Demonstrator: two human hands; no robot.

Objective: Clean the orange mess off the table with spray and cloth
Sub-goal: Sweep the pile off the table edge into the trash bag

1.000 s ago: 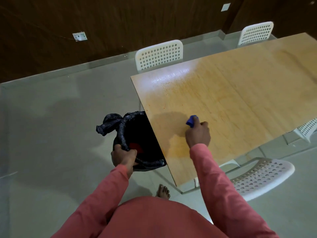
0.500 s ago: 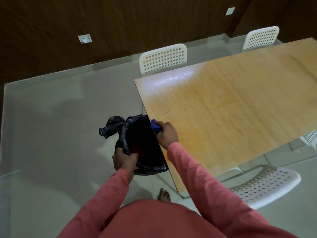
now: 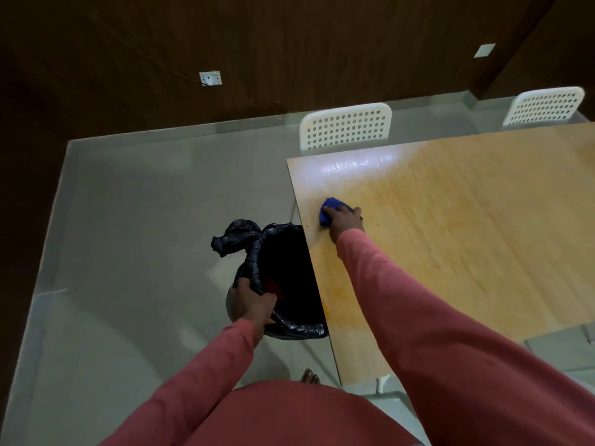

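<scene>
Right hand point(image 3: 346, 222) presses a blue cloth point(image 3: 329, 212) onto the wooden table point(image 3: 467, 236), fingers curled over it; cloth sits near the table's left edge, toward the far corner. Cloth is bunched, mostly covered by the fingers, so only its far and left part shows; no clear long axis can be read from the bunch. Left hand point(image 3: 252, 305) grips the near rim of a bin lined with a black bin bag point(image 3: 257, 252), fingers hooked over the rim. Bin stands on the floor just beside the table's left edge, its right side hidden under the tabletop. Bag's spare plastic is gathered into a knot-like tail point(image 3: 233, 236) sticking out on the far left of the rim. Inside the bin: dark, with a reddish patch point(image 3: 273, 288) low down; what it is cannot be made out. Orange staining point(image 3: 341, 291) runs as a faint band along the table's left edge and spreads thinly over the surface; a bright glare patch point(image 3: 354, 165) lies near the far edge. Both sleeves are salmon-pink. One bare foot point(image 3: 309, 378) shows below the table's near corner, partly cut off by the torso. Two white perforated chair backs point(image 3: 346, 127) stand at the far side of the table, the right one point(image 3: 545, 104) beside the frame edge. Wall socket plate point(image 3: 210, 78) on the dark wood wall; floor is pale grey. No spray bottle in view.
</scene>
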